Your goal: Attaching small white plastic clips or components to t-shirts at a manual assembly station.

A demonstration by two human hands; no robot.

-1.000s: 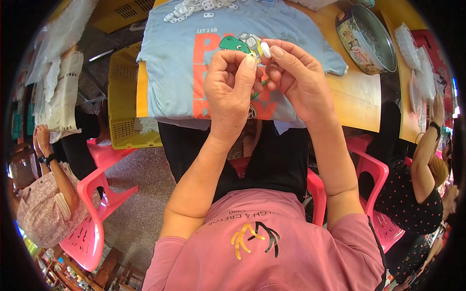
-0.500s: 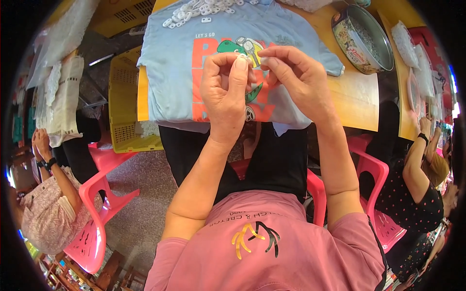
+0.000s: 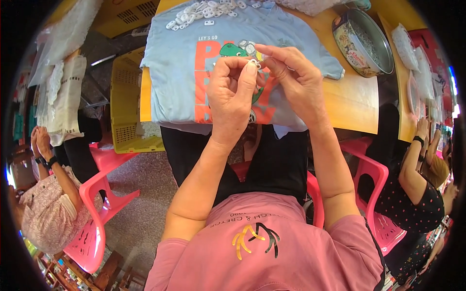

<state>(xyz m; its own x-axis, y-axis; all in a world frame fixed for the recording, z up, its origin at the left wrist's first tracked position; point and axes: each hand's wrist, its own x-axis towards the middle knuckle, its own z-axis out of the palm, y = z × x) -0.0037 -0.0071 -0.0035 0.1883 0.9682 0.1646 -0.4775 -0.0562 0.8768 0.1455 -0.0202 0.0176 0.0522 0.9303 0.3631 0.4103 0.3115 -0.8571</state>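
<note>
My left hand pinches a small white plastic piece with two holes between thumb and forefinger. Close against it, the thumb and forefinger of my right hand are pressed together, and whatever lies between them is too small or hidden to name. Both hands are raised over a light blue T-shirt with a red, green and white print, spread across the table. On its far part lies a pile of similar white two-holed pieces, with a single piece just in front.
A round patterned tin with small clear bits inside stands on the yellow table at the far right. A yellow crate is left of the table. People sit on pink chairs at both sides.
My right hand has moved slightly left, so the fingertips of both hands now meet at the white piece, which shows more clearly. The whole view has shifted a little.
</note>
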